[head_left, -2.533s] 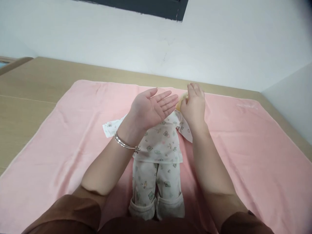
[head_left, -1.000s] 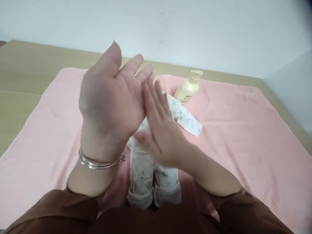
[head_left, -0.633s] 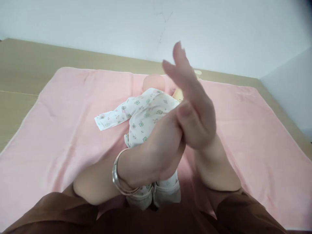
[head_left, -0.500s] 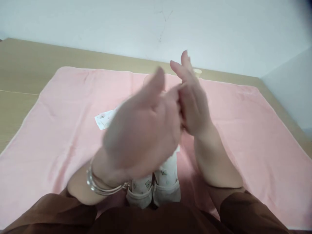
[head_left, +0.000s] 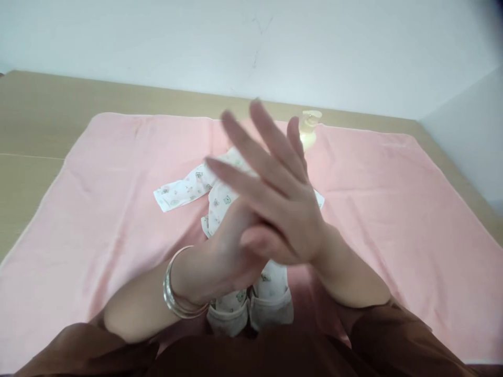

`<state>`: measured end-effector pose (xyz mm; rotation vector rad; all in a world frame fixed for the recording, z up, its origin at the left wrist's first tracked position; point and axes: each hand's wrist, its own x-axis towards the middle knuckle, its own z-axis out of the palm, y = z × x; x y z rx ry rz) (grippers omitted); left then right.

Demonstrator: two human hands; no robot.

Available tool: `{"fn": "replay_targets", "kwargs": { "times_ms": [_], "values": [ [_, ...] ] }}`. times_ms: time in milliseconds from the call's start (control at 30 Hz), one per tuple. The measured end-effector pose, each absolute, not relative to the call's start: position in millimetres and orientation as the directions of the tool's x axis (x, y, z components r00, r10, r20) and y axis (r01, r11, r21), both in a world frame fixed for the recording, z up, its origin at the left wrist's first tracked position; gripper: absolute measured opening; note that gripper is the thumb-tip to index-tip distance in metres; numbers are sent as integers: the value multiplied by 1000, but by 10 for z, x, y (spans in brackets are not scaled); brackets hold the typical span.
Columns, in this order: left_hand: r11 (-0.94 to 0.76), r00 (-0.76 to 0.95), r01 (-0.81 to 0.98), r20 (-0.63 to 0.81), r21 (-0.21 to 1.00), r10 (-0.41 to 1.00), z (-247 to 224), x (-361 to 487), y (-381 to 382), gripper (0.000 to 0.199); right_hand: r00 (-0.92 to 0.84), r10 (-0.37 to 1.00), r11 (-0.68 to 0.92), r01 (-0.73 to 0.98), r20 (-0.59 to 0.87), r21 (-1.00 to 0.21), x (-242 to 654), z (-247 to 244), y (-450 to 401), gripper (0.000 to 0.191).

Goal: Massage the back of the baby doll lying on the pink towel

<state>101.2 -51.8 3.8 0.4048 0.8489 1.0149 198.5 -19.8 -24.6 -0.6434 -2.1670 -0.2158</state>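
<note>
My right hand point(head_left: 281, 193) has its fingers spread and lies over my left hand point(head_left: 230, 241), palms together above the cloth. Two bangles circle the left wrist. The fingers of my left hand are hidden behind the right one. Below both hands is a small figure in a white printed outfit point(head_left: 220, 201); one sleeve stretches to the left, and the trouser legs with grey-white foot ends point toward me. My hands hide most of its upper part.
A pink cloth point(head_left: 393, 209) covers much of the wooden surface point(head_left: 47, 115). A pale yellow pump bottle point(head_left: 308, 137) stands at its back edge, behind my right hand. A white wall point(head_left: 157, 42) rises beyond.
My right hand has moved left over my left hand, with its fingers fanned out. My left hand has turned and slipped lower behind it. More of the outfit and bottle shows.
</note>
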Motion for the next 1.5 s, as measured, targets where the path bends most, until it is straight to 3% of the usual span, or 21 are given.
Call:
{"fn": "replay_targets", "kwargs": {
  "times_ms": [67,133,267,367,433,533,667,767,933,1033,1133,1300,1367,1500],
  "values": [
    [512,336,-574,-386,640,859,121,939,-511,28,-490,498,792,593,715,-145,2077,-361,2,64],
    [465,304,-572,-353,676,885,150,832,-420,31,-477,617,729,646,626,-227,2147,-528,148,67],
    [157,-43,-434,-195,887,980,-134,673,48,31,-562,719,683,682,409,-263,2178,-878,246,69],
    [-94,-278,-134,54,987,959,-533,639,490,25,-590,749,657,720,301,-223,2113,-1043,229,58],
    [-98,-243,50,107,994,964,-775,642,697,22,-620,732,678,704,282,-211,2079,-1106,257,51],
    [-102,-234,187,145,977,961,-1033,656,796,22,-606,738,673,693,296,-259,2117,-1174,406,52],
    [-199,-359,283,296,938,885,-1197,665,705,26,-348,904,421,825,248,-378,2230,-1260,538,68],
    [-170,-346,280,265,945,900,-1215,667,660,25,-231,938,316,877,259,-362,2174,-1300,371,72],
    [-172,-337,215,238,961,911,-1167,680,650,25,-475,770,600,767,426,-229,1987,-1307,94,57],
    [-161,-333,204,223,966,916,-1164,683,635,26,-548,735,661,711,400,-240,2036,-1290,252,55],
    [-154,-310,231,222,961,924,-1190,679,631,26,-523,795,604,728,308,-324,2173,-1290,458,60],
    [-148,-297,274,230,950,927,-1209,681,643,27,-283,924,369,832,256,-414,2200,-1376,265,75],
    [-136,-303,286,225,948,926,-1201,687,642,28,-284,912,383,848,296,-366,2110,-1389,76,70],
    [-131,-295,320,230,938,927,-1206,699,638,26,-453,836,528,819,311,-226,1965,-1297,7,59]
  ]
}}
